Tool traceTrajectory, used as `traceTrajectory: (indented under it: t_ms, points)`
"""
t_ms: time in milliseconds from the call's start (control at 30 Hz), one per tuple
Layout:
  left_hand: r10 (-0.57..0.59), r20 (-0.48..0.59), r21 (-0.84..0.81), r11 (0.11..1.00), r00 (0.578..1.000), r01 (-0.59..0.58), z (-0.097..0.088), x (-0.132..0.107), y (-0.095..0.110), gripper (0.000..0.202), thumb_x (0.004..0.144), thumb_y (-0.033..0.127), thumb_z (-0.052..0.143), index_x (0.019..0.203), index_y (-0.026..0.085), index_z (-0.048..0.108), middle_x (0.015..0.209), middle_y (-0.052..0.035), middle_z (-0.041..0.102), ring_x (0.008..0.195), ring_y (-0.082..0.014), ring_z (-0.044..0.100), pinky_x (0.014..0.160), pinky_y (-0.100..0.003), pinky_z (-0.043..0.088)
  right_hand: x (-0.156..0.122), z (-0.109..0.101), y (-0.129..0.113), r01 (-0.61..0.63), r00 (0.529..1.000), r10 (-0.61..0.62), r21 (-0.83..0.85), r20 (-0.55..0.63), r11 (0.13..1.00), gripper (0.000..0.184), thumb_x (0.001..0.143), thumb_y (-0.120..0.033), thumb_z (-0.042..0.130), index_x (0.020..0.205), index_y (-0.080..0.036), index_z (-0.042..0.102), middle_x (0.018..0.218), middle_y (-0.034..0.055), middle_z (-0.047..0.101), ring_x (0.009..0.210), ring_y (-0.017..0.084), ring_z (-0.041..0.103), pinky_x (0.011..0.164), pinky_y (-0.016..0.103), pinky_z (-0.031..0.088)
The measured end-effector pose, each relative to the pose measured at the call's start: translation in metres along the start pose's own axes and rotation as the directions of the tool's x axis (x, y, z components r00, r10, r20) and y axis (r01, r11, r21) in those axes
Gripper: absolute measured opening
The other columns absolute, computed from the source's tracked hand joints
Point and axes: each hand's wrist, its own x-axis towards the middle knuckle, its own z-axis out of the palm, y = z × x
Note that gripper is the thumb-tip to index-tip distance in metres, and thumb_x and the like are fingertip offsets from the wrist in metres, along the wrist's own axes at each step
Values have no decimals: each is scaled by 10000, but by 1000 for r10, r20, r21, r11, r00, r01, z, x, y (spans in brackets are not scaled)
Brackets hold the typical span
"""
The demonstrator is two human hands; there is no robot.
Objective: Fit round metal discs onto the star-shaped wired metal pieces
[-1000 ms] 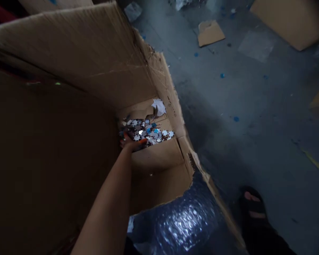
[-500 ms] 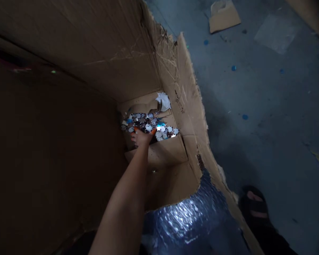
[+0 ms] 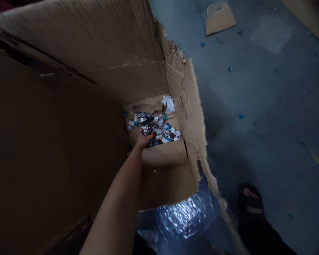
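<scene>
My left hand [image 3: 144, 139] reaches deep into a tall cardboard box [image 3: 138, 78]. Its orange-tipped thumb points right, and the fingers curl into a heap of shiny silver round discs [image 3: 162, 132], partly hidden among them. Some discs gather at the fingertips. Blue pieces are mixed into the heap, which lies on the box's bottom. A crumpled white scrap [image 3: 168, 103] rests in the far corner beside a bent cardboard piece [image 3: 149, 107]. My right hand is out of view.
The box's right edge is torn and ragged. Silvery bubble wrap [image 3: 184, 216] lies at its near side. On the grey floor [image 3: 268, 95] are a cardboard piece [image 3: 220, 21], a clear plastic sheet [image 3: 272, 33] and blue dots. A sandalled foot [image 3: 251, 203] stands at right.
My left hand has moved slightly left and closed from spread fingers into the discs. The heap has shifted and spread, baring some of the box bottom. The view has tilted slightly.
</scene>
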Motion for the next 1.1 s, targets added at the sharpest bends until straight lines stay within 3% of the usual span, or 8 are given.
traceTrajectory:
  t_ms: [167, 300, 400, 533, 633, 833, 967, 1100]
  points:
    - [27, 9, -278, 960, 1000, -24, -28, -15, 4, 647, 651, 574, 821, 1103, 132, 681, 951, -108, 728, 840, -230, 677, 741, -340, 539, -5, 10, -1, 10, 1000, -10, -17, -16, 1000, 262, 702, -337, 764, 914, -487, 727, 777, -54, 740, 814, 290, 761, 486, 348, 489]
    - [36, 0, -421, 906, 999, -33, -70, -46, 22, 698, 580, 570, 871, 1097, 138, 689, 854, -50, 711, 741, -187, 653, 672, -299, 514, -46, 55, -14, 37, 999, -36, -27, 8, 999, 135, 880, -336, 722, 1010, -374, 734, 1074, -1, 733, 989, 269, 716, 686, 349, 573]
    - [31, -11, -494, 869, 999, -32, -107, -85, 42, 683, 550, 543, 902, 1064, 149, 688, 746, -1, 679, 596, -134, 598, 569, -256, 477, -84, 89, -29, 93, 991, -87, -51, 97, 994, 210, 1012, -359, 583, 1164, -251, 680, 1245, 72, 658, 1083, 231, 650, 871, 372, 572]
    - [13, -45, -569, 822, 999, -37, -153, -156, 67, 630, 547, 506, 923, 1019, 165, 683, 723, 15, 687, 534, -113, 590, 524, -238, 478, -118, 117, -48, 204, 960, -176, -110, 219, 973, 119, 868, -131, 675, 859, -227, 746, 924, 34, 727, 885, 192, 688, 790, 281, 504]
    - [-18, -65, -613, 790, 998, -25, -180, -219, 85, 574, 592, 449, 919, 1034, 166, 689, 774, -8, 730, 594, -144, 659, 578, -263, 528, -130, 121, -55, 286, 942, -229, -229, 247, 930, 233, 724, 12, 667, 688, -216, 702, 737, 9, 710, 754, 177, 665, 703, 259, 434]
    - [-225, -100, -792, 608, 969, 59, -213, -366, 131, 513, 583, 336, 925, 1002, 159, 688, 761, -4, 748, 607, -150, 684, 618, -262, 542, -145, 117, -43, 487, 842, -366, -267, 395, 832, 208, 735, -8, 618, 668, -194, 684, 701, 20, 712, 693, 169, 642, 640, 247, 378]
    - [-345, -169, -850, 525, 923, 41, -220, -495, 150, 461, 613, 387, 893, 951, 155, 683, 725, -7, 724, 595, -152, 671, 596, -260, 530, -161, 126, -27, 576, 772, -398, -283, 495, 767, 177, 743, -47, 612, 663, -190, 682, 708, 41, 725, 693, 182, 650, 648, 258, 392]
    - [-465, -148, -934, 356, 873, 31, -225, -652, 137, 467, 620, 450, 880, 915, 149, 678, 696, -20, 695, 568, -153, 644, 554, -258, 506, -177, 144, -2, 641, 704, -410, -269, 580, 719, 120, 722, -179, 612, 619, -209, 667, 667, 55, 721, 670, 212, 664, 649, 287, 436]
